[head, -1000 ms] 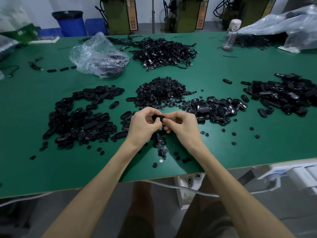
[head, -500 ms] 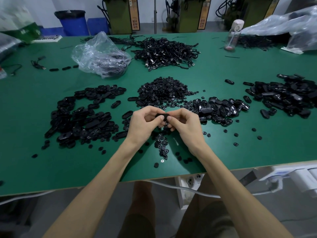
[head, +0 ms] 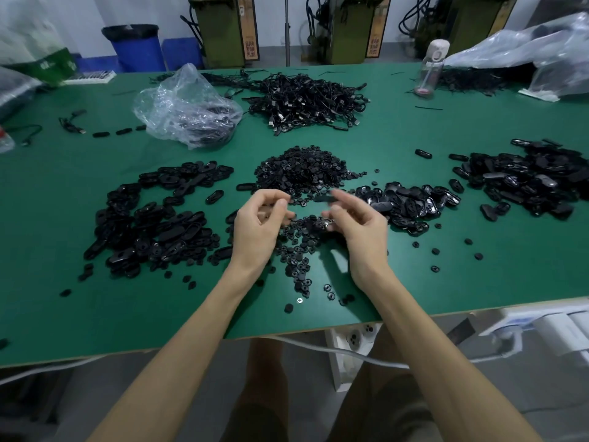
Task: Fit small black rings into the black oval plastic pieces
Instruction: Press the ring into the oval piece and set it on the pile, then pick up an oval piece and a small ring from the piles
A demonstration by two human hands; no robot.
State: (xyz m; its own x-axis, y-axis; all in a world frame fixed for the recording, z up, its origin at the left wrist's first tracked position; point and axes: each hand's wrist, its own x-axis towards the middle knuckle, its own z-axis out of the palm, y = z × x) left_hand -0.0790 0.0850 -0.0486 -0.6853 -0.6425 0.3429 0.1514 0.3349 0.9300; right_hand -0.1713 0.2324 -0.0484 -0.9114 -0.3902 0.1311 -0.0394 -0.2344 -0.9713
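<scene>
Your left hand [head: 255, 224] hangs over the green table [head: 95, 314], just right of the left pile of oval pieces [head: 143, 224]. Its fingers are loosely curled, thumb near forefinger, and no part shows in them. Your 2 hands are apart; between them lie loose rings [head: 298, 240], with the main ring heap [head: 302, 170] beyond. A blurred oval piece [head: 323, 198] sits at the fingertips of your right hand [head: 357, 224], whose fingers are half spread. Blur hides whether they grip it, so I cannot tell.

If that piece is only loosely held, it may drop among the rings below, where black on black would make it hard to find. It could also land in the wrong pile and mix fitted pieces with unfitted ones. A ring pressed in crooked would likely pop out again.

The left ovals look matte and flat, many with an opening. The rings are small, round and dull. The right-hand pile [head: 408, 202] looks glossier, with rounded, shell-like shapes
</scene>
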